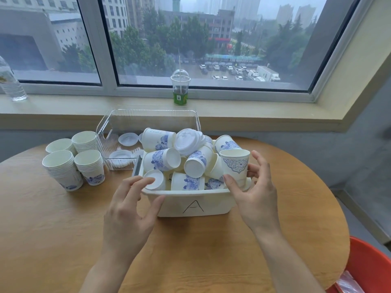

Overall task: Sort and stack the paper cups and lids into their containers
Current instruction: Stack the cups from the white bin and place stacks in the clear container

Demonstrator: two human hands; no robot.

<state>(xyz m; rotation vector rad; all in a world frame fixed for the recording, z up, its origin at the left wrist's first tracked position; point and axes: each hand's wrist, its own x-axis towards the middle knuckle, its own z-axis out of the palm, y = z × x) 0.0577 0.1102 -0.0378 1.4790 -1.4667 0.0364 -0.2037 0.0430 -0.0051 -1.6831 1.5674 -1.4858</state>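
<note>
A person's two bare hands reach over a round wooden table (63, 240) toward a white bin (211, 205) marked with a hand-drawn "A". The left hand (127, 210) hovers at the bin's near left corner, its grip wide and holding nothing, fingers spread over the rim and close to an overturned cup. The right hand (257, 197) is at the bin's right end, its grip wide, fingers relaxed around an upright blue-patterned paper cup (236, 164); whether the fingertips touch the cup cannot be told. The bin is heaped with loose paper cups (160, 159) lying on their sides and upside down, with a stack of white lids (189, 141) resting on top of the heap. Just behind the bin stands a clear plastic container (148, 121) with a few lids (128, 139) lying in it. To the left of the bin, four stacks of nested cups (74, 161) stand upright on the table. Beyond, on the windowsill (254, 112), sit a clear dome-lidded drink cup (180, 87) and, at far left, a water bottle (10, 81). An orange chair (372, 263) shows at lower right.
</note>
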